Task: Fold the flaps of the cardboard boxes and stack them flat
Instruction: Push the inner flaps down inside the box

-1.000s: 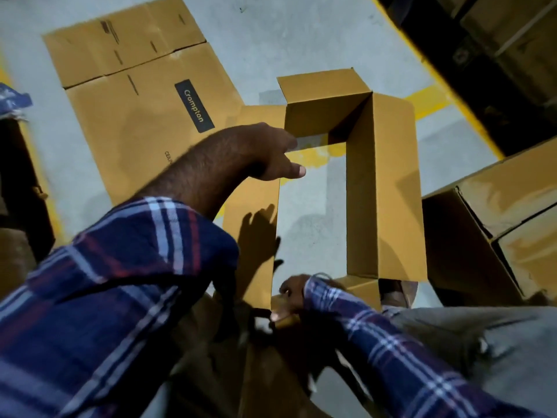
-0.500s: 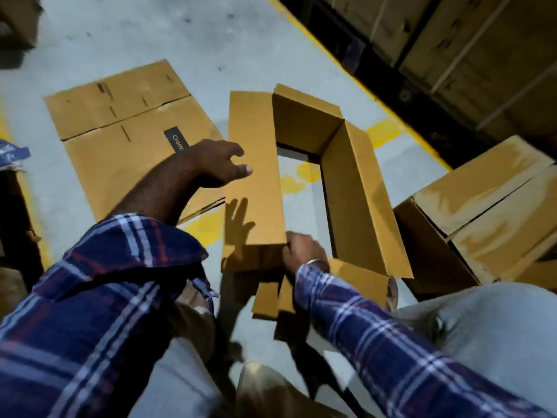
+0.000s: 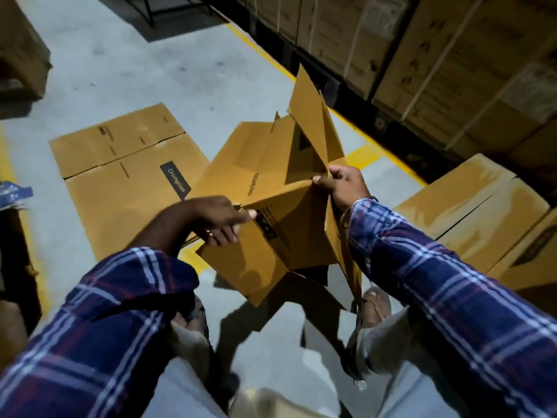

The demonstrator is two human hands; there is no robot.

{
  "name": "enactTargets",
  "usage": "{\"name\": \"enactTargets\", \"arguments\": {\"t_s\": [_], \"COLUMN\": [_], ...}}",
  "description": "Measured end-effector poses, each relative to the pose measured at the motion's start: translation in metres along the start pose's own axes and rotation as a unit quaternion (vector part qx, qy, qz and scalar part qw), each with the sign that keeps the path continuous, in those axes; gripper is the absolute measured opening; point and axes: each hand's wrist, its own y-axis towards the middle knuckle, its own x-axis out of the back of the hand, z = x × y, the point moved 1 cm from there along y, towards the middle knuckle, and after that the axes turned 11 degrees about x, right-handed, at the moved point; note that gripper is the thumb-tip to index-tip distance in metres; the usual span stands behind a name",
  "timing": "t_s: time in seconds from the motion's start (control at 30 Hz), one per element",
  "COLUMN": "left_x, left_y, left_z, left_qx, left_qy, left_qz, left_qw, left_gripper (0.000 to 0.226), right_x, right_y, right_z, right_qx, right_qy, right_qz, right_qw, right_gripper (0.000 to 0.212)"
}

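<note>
cardboard box (image 3: 271, 188) hangs in the air between both hands, half collapsed, its flaps splayed up and down, above the grey floor (image 3: 126, 67). left hand (image 3: 218, 220) grips the near left edge, fingers (image 3: 223, 235) curled under the panel and thumb on top. right hand (image 3: 342, 184) pinches the box's right corner where an upright flap meets the side. flattened box (image 3: 120, 170) with a dark label lies on the floor behind it, partly overlapped. closed cartons (image 3: 488, 212) sit at the right.
</note>
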Motion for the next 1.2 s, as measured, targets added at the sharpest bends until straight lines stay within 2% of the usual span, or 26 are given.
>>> {"name": "enactTargets", "arguments": {"t_s": [0.07,0.13,0.2,0.3,0.33,0.4,0.47,0.5,0.57,0.63,0.67,0.7,0.8,0.87,0.97,1.07,1.13,1.17,1.2], "left_x": [-0.024,-0.048,-0.064,-0.068,-0.067,-0.063,-0.056,-0.052,-0.045,-0.039,-0.036,-0.035,-0.032,-0.034,-0.041,-0.044,-0.045,-0.046,-0.049], "left_y": [-0.003,-0.004,-0.003,0.002,0.003,0.01,0.016,0.019,0.021,0.022,0.024,0.027,0.032,0.032,0.031,0.03,0.029,0.027,0.026], "left_z": [-0.008,-0.017,-0.029,-0.046,-0.052,-0.056,-0.056,-0.056,-0.057,-0.058,-0.059,-0.059,-0.062,-0.067,-0.074,-0.078,-0.079,-0.08,-0.081], "left_qx": [0.015,0.017,0.007,-0.02,-0.023,-0.023,-0.028,-0.031,-0.042,-0.065,-0.082,-0.099,-0.124,-0.131,-0.133,-0.124,-0.122,-0.12,-0.124], "left_qy": [-0.032,-0.101,-0.242,-0.482,-0.536,-0.609,-0.663,-0.685,-0.726,-0.75,-0.756,-0.761,-0.778,-0.783,-0.773,-0.769,-0.768,-0.764,-0.758], "left_qz": [0.091,0.146,0.171,0.212,0.214,0.183,0.132,0.114,0.094,0.08,0.073,0.068,0.048,0.032,-0.005,-0.036,-0.047,-0.052,-0.054], "left_qw": [0.995,0.984,0.955,0.85,0.816,0.771,0.736,0.719,0.68,0.653,0.646,0.638,0.614,0.607,0.621,0.626,0.627,0.631,0.638], "left_gripper": [0.102,0.119,0.124,0.144,0.146,0.134,0.108,0.095,0.071,0.048,0.038,0.029,0.028,0.031,0.022,0.023,0.029,0.033,0.035], "right_x": [0.015,0.028,0.034,0.034,0.034,0.031,0.029,0.028,0.028,0.032,0.034,0.038,0.048,0.054,0.064,0.079,0.076,0.069,0.057], "right_y": [-0.008,-0.017,-0.026,-0.031,-0.031,-0.03,-0.032,-0.033,-0.035,-0.035,-0.035,-0.034,-0.033,-0.035,-0.043,-0.057,-0.074,-0.082,-0.088], "right_z": [0.012,0.022,0.03,0.034,0.03,0.027,0.028,0.029,0.029,0.031,0.032,0.033,0.038,0.043,0.049,0.059,0.067,0.069,0.07], "right_qx": [0.012,0.025,0.044,0.089,0.099,0.093,0.097,0.098,0.106,0.151,0.192,0.231,0.298,0.301,0.261,0.262,0.349,0.404,0.453], "right_qy": [0.005,0.023,0.034,0.039,0.045,0.069,0.093,0.097,0.083,-0.008,-0.082,-0.171,-0.366,-0.436,-0.515,-0.558,-0.521,-0.483,-0.447], "right_qz": [0.002,-0.012,-0.02,0.032,0.058,0.091,0.122,0.137,0.168,0.196,0.207,0.208,0.212,0.212,0.193,0.105,0.066,0.07,0.094], "right_qw": [1.0,0.999,0.998,0.995,0.992,0.989,0.983,0.981,0.977,0.969,0.956,0.935,0.856,0.821,0.794,0.78,0.776,0.774,0.766], "right_gripper": [0.005,0.023,0.031,0.007,0.017,0.02,0.042,0.045,0.041,0.023,0.016,0.018,0.023,0.021,0.023,0.032,0.02,0.017,0.022]}}
